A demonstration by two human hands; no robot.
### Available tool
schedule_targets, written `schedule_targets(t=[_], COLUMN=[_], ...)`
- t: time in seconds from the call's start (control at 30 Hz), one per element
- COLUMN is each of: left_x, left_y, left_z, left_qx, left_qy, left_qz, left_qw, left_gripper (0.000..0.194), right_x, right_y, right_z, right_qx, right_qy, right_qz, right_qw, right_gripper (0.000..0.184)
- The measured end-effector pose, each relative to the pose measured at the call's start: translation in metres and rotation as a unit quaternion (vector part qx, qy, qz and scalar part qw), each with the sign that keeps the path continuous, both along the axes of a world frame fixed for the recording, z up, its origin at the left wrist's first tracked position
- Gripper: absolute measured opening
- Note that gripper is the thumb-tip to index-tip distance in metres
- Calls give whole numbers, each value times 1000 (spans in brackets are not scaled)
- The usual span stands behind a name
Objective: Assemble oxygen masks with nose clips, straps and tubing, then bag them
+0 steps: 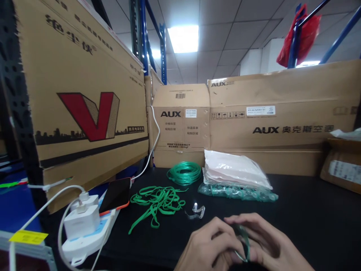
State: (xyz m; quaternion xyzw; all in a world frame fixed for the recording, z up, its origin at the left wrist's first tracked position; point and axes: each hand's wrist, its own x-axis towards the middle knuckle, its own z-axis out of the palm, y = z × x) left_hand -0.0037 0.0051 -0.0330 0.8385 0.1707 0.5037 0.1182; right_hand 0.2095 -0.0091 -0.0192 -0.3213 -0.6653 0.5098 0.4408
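Clear green piece [244,239], 1 item, between 2 hands.
I log the left hand [212,241] and right hand [267,239] both grasping it above the black tabletop [299,210]; beyond lie 1 green coil [184,178], 1 green strap tangle [161,197], 1 white packet stack [234,169].

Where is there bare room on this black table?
Widest: right of the right hand, up to the brown cardboard box. Smaller: between the tangled flat green cord and the left hand. Crowded: the left side, with the white-and-blue power strip and black-screened phone.
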Motion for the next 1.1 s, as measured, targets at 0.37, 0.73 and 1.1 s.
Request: schedule_targets(t=[0.37,0.73,1.1], left_x=[-33,-125,-117], left_y=[-4,24,23], left_z=[56,79,64], left_qx=[-123,-148,-162], left_qy=[119,257,240], left_qz=[204,539,466], left_qw=[964,789,836], left_gripper=[36,41,33], right_x=[-6,-6,-7], right_y=[0,-5,-3], right_z=[-13,-4,-13], right_qx=[213,287,297], right_qy=[-184,-227,-240], right_qz=[-168,-123,-167], right_qw=[945,922,909], right_gripper=[49,55,54])
